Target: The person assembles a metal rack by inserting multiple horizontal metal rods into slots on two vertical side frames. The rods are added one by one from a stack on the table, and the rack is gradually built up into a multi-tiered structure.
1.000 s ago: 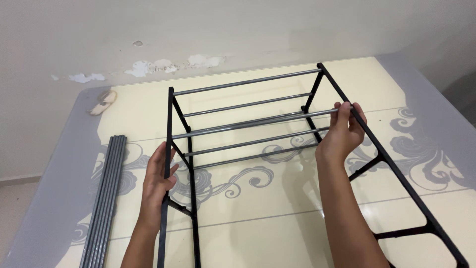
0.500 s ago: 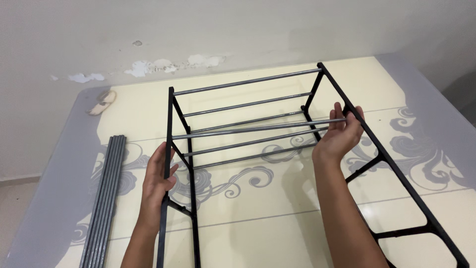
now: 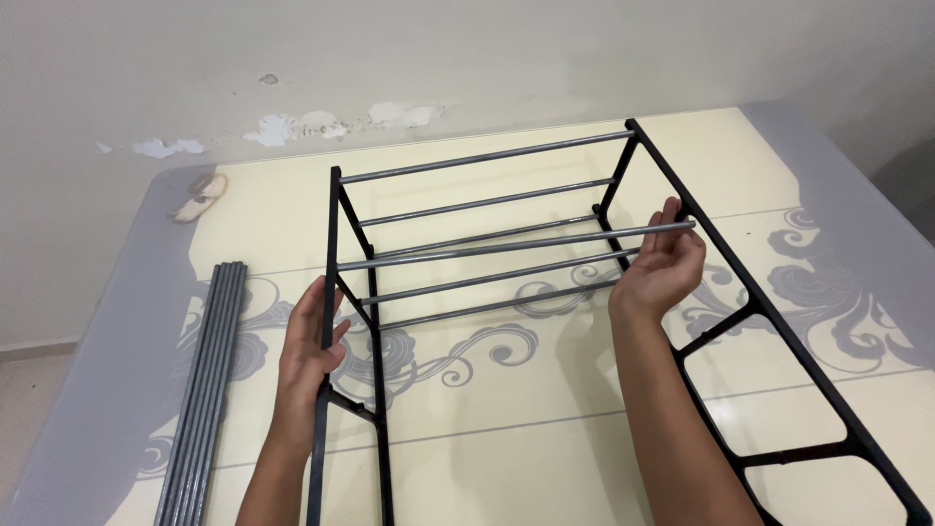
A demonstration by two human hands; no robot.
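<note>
A black metal rack frame [image 3: 334, 219] lies on a cream table, with several grey rods running across between its two black side pieces. My left hand [image 3: 310, 341] grips the left side piece about halfway down. My right hand [image 3: 663, 268] holds the right end of one grey rod [image 3: 506, 245], lifted off the right side piece [image 3: 779, 336]. That rod's left end meets the left side piece near the top.
A bundle of several loose grey rods [image 3: 203, 375] lies along the table's left side. The table [image 3: 526, 429] has a grey swirl pattern and a grey border. A small pale object [image 3: 198, 195] sits at the far left corner. A white wall with flaking paint stands behind.
My right hand has raised the right end of the grey rod up and away from the right side piece. My left hand stays on the left side piece.
</note>
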